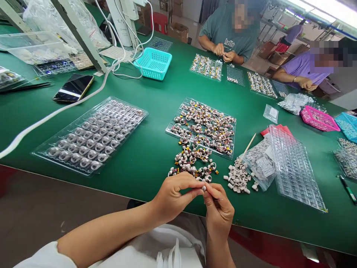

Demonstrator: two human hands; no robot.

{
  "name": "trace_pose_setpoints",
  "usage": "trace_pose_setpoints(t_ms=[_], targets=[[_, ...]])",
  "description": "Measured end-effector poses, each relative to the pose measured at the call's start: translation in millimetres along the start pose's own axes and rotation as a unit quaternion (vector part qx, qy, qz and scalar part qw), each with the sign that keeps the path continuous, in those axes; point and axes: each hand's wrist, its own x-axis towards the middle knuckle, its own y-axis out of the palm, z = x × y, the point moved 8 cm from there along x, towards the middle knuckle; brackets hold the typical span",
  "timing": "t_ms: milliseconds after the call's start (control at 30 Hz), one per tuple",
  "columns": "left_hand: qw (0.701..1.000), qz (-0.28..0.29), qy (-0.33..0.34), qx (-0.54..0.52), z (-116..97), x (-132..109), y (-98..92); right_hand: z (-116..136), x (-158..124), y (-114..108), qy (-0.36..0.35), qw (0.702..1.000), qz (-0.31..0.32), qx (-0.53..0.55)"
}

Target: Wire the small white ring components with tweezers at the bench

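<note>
My left hand (177,195) and my right hand (219,210) meet at the front edge of the table. Between their fingertips they pinch a small beige plastic piece (204,188), mostly covered by the fingers. Just beyond lies a loose heap of small beige ring-shaped parts (192,160) with yellow and dark red bits. More of these fill a clear tray (233,138) behind the heap. To the right of my hands is a pile of beige plastic caps (238,178). On the left, a clear tray (41,152) holds rows of beige parts in its pockets.
A plastic bag of caps (260,163) and a clear pocketed tray (297,167) lie right. A white cable (55,116) crosses the left side, near a phone (74,88). A turquoise basket (153,63) stands further back. Two people work across the green table (134,149).
</note>
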Motion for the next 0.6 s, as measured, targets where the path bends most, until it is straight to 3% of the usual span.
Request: trace_pose_setpoints(t_ms=[333,467,600], targets=[[0.999,0.028,-0.017,-0.013,8,1,-0.7,12,3,4,-0.04,0.995,0.054,-0.076],[0.995,0.03,-0.085,-0.052,17,0,-1.3,23,3,6,-0.092,0.987,0.064,-0.117],[0.976,0.06,-0.199,-0.062,30,2,-2.6,29,5,9,-0.11,0.98,0.105,-0.126]])
